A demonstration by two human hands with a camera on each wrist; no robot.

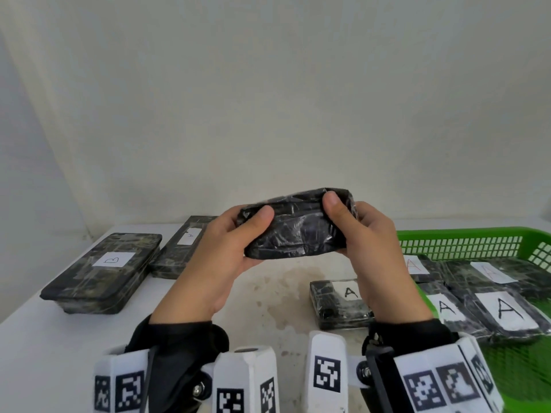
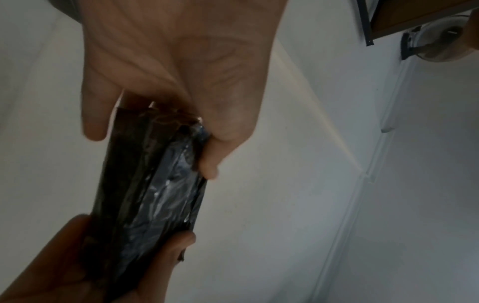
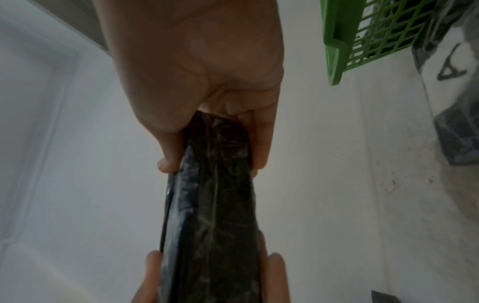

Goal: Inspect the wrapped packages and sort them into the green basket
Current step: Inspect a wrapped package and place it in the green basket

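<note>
White table point(image 1: 59, 353), plain wall behind: black wrapped package point(image 1: 295, 231) raised for label check, left hand point(image 1: 214, 257) and right hand point(image 1: 372, 251) each curled round one end, green basket point(image 1: 459, 242) alongside.

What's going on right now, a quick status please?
Both hands, left hand and right hand, grip one black package by its ends, above the table. Green basket holds labelled packages. Nothing in the way.

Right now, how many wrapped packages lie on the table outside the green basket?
3: the B package at left, an A package behind it, a second A package beside the basket. Others may be hidden.
</note>
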